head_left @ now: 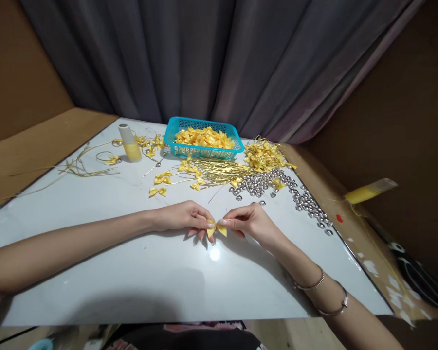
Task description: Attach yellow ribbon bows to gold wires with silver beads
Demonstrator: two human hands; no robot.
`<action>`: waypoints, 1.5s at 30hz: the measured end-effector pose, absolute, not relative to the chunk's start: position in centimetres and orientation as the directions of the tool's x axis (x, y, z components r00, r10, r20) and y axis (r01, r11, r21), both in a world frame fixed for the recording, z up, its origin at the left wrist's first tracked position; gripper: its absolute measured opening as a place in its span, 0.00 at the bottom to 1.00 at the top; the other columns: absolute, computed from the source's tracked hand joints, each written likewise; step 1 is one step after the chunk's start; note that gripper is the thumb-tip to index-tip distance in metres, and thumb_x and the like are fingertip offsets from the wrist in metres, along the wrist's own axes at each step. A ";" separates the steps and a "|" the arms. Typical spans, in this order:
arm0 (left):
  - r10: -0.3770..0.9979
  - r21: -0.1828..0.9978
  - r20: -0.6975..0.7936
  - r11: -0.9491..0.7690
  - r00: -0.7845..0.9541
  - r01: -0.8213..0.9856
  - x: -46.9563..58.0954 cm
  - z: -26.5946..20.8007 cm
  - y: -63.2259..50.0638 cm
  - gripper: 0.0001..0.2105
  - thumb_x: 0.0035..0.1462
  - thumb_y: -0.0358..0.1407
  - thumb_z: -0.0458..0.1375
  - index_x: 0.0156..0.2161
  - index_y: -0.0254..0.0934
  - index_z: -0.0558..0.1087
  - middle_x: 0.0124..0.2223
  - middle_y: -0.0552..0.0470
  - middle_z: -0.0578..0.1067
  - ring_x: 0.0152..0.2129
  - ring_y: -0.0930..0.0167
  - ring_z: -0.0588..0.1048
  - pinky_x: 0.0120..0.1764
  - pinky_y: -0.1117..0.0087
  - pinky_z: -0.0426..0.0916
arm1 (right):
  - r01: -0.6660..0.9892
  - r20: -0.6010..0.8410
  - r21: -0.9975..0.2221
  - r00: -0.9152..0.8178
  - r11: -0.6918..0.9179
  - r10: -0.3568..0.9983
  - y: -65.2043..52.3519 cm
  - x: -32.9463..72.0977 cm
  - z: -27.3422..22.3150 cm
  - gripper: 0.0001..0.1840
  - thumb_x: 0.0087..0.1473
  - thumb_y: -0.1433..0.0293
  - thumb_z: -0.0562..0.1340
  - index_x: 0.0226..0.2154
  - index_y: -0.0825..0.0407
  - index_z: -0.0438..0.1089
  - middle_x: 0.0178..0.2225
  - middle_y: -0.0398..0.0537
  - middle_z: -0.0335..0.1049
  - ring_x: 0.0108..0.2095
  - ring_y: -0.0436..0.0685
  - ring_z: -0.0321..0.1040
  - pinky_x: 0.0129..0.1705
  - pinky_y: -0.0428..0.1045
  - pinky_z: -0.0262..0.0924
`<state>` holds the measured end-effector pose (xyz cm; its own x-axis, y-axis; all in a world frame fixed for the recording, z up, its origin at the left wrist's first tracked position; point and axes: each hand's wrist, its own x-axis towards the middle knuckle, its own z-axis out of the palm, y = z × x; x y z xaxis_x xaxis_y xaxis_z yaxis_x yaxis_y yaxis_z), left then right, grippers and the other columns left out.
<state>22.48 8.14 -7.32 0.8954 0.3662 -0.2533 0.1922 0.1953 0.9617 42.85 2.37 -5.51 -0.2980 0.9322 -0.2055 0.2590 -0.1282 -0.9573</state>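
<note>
Between my two hands, low over the white table, is a small yellow ribbon bow. My left hand pinches one loop of it between thumb and forefinger, the other fingers curled below. The opposite side is gripped by the thumb and fingertips of my right hand. A thin, dark line, perhaps a needle or wire, rises by the right fingertips; its kind is unclear. Beyond my hands lie several loose bows, a bundle of gold wire ties and a spread of small silver bells or beads.
A blue basket full of yellow bows stands at the back. Left of it is a bottle with yellow contents. A heap of tied bows lies right. Black-handled scissors and a yellow tube are beyond the right edge.
</note>
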 end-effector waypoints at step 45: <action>0.524 0.915 -0.294 0.397 0.799 0.077 22.6 -7.8 8.6 0.09 0.50 0.34 0.61 0.29 0.27 0.76 0.26 0.46 0.75 0.17 0.80 0.59 0.21 0.76 0.52 | 0.445 -0.261 -0.892 -0.372 -0.076 0.891 1.4 42.4 -4.7 0.14 0.52 0.68 0.57 0.19 0.55 0.67 0.13 0.40 0.63 0.11 0.44 0.55 0.16 0.41 0.48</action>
